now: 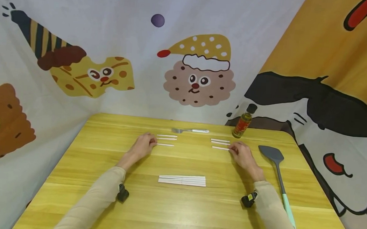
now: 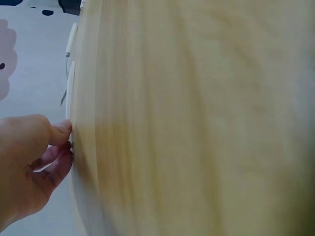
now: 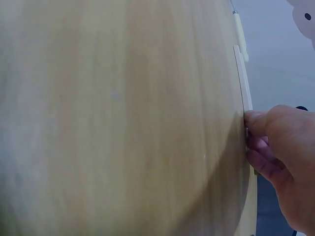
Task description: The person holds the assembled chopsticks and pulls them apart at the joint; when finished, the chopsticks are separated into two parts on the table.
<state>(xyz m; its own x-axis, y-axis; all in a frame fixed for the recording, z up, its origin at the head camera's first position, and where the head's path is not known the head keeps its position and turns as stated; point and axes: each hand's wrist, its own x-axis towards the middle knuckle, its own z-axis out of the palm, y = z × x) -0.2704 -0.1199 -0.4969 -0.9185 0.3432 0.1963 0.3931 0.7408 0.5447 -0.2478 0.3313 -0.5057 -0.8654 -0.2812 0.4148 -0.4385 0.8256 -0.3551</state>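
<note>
In the head view my left hand (image 1: pixel 144 143) pinches the outer end of a thin white stick (image 1: pixel 166 145) between thumb and fingertips. That stick lies nearest me in a left group of three, below two others (image 1: pixel 167 138). On the other side my right hand (image 1: pixel 244 155) pinches the outer end of another white stick (image 1: pixel 220 148), the nearest of a right group of three. Both wrist views show the fingertips close against the tabletop. Closer to me lies a flat row of longer, slender white sticks (image 1: pixel 182 180), side by side and touching.
A fork (image 1: pixel 190 130) with a white handle lies behind the two groups. At the back right stands a bottle (image 1: pixel 244 121) with a black cap and red label. A grey spatula (image 1: pixel 272 155) with a mint handle lies right of my right arm. A printed cloth hangs behind the table (image 1: pixel 107 124).
</note>
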